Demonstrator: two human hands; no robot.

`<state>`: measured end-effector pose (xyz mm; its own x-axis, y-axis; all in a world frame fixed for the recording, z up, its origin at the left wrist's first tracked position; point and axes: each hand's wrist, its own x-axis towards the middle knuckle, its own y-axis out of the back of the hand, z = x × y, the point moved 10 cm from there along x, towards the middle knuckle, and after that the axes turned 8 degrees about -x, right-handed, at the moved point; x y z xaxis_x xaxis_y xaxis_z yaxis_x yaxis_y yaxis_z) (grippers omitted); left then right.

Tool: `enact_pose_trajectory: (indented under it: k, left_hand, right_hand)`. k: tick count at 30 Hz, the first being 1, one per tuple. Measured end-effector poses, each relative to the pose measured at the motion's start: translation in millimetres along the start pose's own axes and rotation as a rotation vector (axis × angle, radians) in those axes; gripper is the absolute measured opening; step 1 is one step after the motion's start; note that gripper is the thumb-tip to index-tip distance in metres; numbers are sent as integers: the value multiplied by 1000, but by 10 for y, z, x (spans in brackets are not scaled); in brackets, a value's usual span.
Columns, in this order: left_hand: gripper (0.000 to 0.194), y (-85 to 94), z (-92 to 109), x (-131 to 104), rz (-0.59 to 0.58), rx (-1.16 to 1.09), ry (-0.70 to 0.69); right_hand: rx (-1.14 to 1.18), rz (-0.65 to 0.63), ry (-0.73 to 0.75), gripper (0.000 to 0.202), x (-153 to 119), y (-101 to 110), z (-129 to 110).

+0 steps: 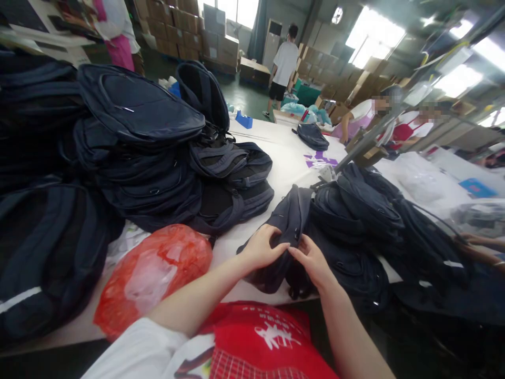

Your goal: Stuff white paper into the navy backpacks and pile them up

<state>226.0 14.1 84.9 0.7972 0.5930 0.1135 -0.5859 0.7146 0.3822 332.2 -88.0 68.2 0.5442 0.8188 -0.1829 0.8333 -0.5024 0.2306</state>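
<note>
A dark navy backpack (290, 216) stands on the white table in front of me, near its front edge. My left hand (268, 245) grips its fabric from the left, thumb and fingers pinched on the edge. Close beside it, my right hand (310, 258) pinches the same backpack from the right, and the thumbs nearly meet. What lies between the fingertips is too small to make out. A red plastic bag (158, 273) with whitish contents sits to the left of my left forearm. More navy backpacks (355, 210) lie piled just right of my hands.
Tall stacks of navy backpacks (138, 142) fill the table's left side. Farther along lie a single backpack (311, 136), purple pieces (321, 159) and a blue holder (243, 120). A metal pole (374, 131) slants across the right. Several people work beyond; another person's hands show at the right edge.
</note>
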Motion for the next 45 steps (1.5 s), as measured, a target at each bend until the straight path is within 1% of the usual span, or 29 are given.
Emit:
enact_pose_trajectory:
  k: [3, 5, 7, 10, 11, 12, 14, 15, 16, 17, 20, 21, 23, 26, 28, 30, 32, 34, 36, 39, 42, 44, 45]
  left_hand:
    - [32, 100, 110, -24, -7, 40, -59]
    - [36, 124, 198, -51, -38, 104, -75]
    - [36, 109, 254, -92, -92, 167, -64]
    - [24, 41, 248, -170, -215, 150, -20]
    - [20, 24, 232, -195, -246, 109, -9]
    - [19, 16, 213, -216, -267, 57, -1]
    - [17, 4, 166, -247, -293, -59, 13]
    - [17, -5, 141, -259, -304, -117, 21]
    - [17, -14, 121, -269, -313, -167, 24]
    - [17, -18, 106, -274, -314, -206, 22]
    - [18, -19, 58, -274, -298, -296, 17]
    - [20, -23, 32, -274, -295, -345, 28]
    - [23, -51, -29, -281, -311, -487, 70]
    - [26, -96, -86, -299, -357, -674, 109]
    - [26, -106, -112, -297, -368, -735, 115]
    - [24, -103, -129, -282, -361, -753, 109]
    - [23, -101, -132, -268, -356, -731, 96]
    - [23, -95, -116, -264, -365, -731, 77]
    - [24, -81, -104, -286, -408, -784, 68]
    - [33, -12, -142, -402, -538, -863, 81]
    - [45, 144, -266, -616, -666, -864, 114]
    - [49, 276, -364, -762, -696, -858, 139]
    - [49, 336, -406, -825, -693, -862, 148]
  right_hand:
    - [-35, -19, 33, 50, -48, -68, -24]
    - [-48, -31, 46, 45, -99, -122, -22]
    - [-60, -54, 58, 40, -165, -171, -33]
    - [-131, -115, 50, 35, -277, -216, -72]
    - [-183, -109, 53, 35, -308, -195, -105]
    - [-258, -70, 73, 35, -332, -145, -164]
    - [-455, 69, 168, 35, -370, -15, -364]
    - [-565, 127, 237, 38, -390, 13, -488]
    - [-675, 147, 311, 40, -405, -11, -606]
    - [-777, 126, 381, 40, -411, -82, -701]
    - [-1051, -15, 560, 27, -429, -380, -876]
    - [-1133, -39, 616, 25, -444, -463, -923]
    - [-1273, -47, 707, 22, -474, -596, -993]
    - [-1401, 12, 799, 14, -512, -722, -1038]
    - [-1416, 81, 846, 15, -523, -750, -1043]
    - [-1397, 144, 881, 16, -504, -731, -1045]
    - [-1378, 206, 886, 15, -425, -644, -1067]
    - [-1376, 257, 840, 12, -248, -479, -1107]
    - [-1409, 275, 679, 11, 77, -216, -1102]
    - [-1461, 272, 376, 13, 647, 289, -1004]
    - [-1468, 258, 184, 13, 1081, 724, -816]
    - [-1460, 217, 58, 11, 1257, 921, -581]
    - [-1453, 190, 1, 10, 1307, 981, -446]
